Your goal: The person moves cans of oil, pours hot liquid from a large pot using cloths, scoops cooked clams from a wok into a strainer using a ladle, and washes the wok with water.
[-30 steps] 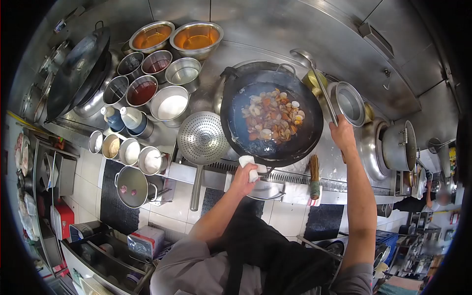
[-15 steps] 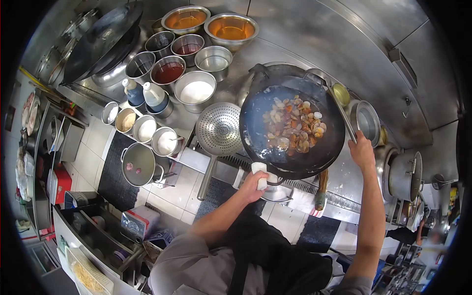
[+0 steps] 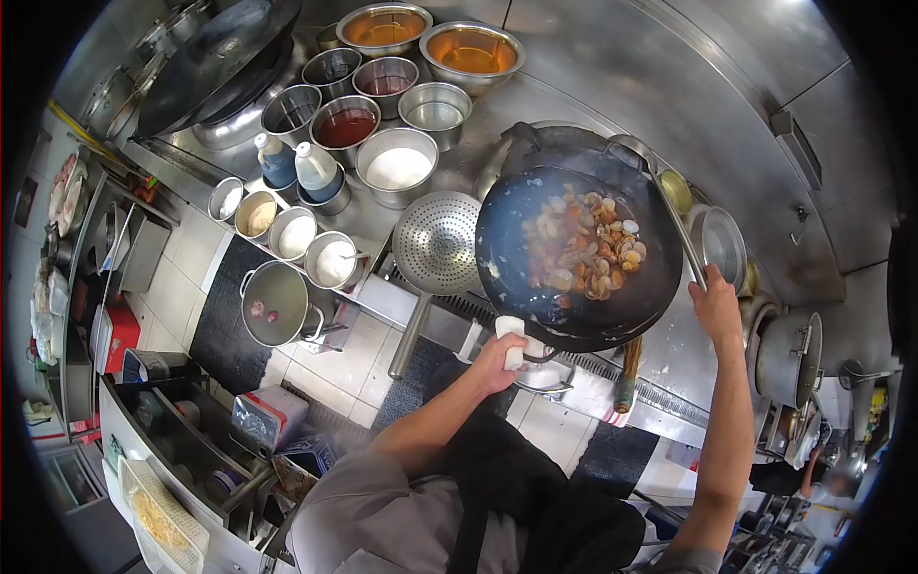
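Observation:
My left hand [image 3: 497, 364] is closed around a folded white cloth [image 3: 511, 333] at the near-side handle of a dark wok [image 3: 505, 258]. Clams in their shells [image 3: 604, 251] lie heaped in the middle and right of the wok, with steam over the left part. In my right hand [image 3: 715, 308] is the long metal handle of a ladle [image 3: 681, 230]. The ladle's bowl end is up by the wok's far rim, away from the clams, and part of it is hard to make out.
A perforated strainer [image 3: 435, 244] rests just left of the wok. Beyond it stand several metal pots of sauces and powders, two squeeze bottles and two basins of amber liquid [image 3: 472, 50]. A bamboo brush [image 3: 628, 375] lies at the front edge, and a large pot [image 3: 790, 360] is at right.
The view has shifted slightly, moving most things a little to the right. The clams look blurred on the left of the heap. Both hands keep their holds.

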